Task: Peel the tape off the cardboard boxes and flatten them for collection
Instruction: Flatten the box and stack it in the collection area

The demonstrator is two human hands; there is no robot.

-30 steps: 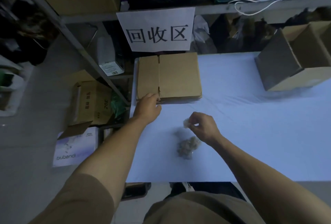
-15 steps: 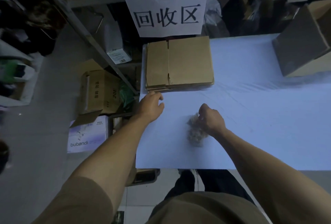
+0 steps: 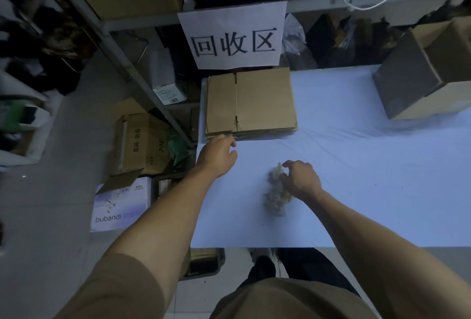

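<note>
A stack of flattened cardboard boxes (image 3: 251, 103) lies at the far left of the white table (image 3: 369, 178), under a paper sign. My left hand (image 3: 216, 156) rests at the stack's near left edge, fingers loosely curled and touching the cardboard. A crumpled wad of peeled tape (image 3: 276, 192) lies on the table in front of me. My right hand (image 3: 300, 178) hovers at the wad's upper right, fingertips touching its top piece. An upright cardboard box (image 3: 423, 74) with open flaps stands at the far right.
A metal shelf frame (image 3: 122, 58) runs diagonally on the left. On the floor beside the table sit a brown carton (image 3: 140, 142) and a white "bubandi" box (image 3: 119, 204). Cluttered shelves fill the back. The table's near edge is at my waist.
My right hand brought a small tape piece down onto the wad and now loosens over it. My left hand stayed at the stack's near edge.
</note>
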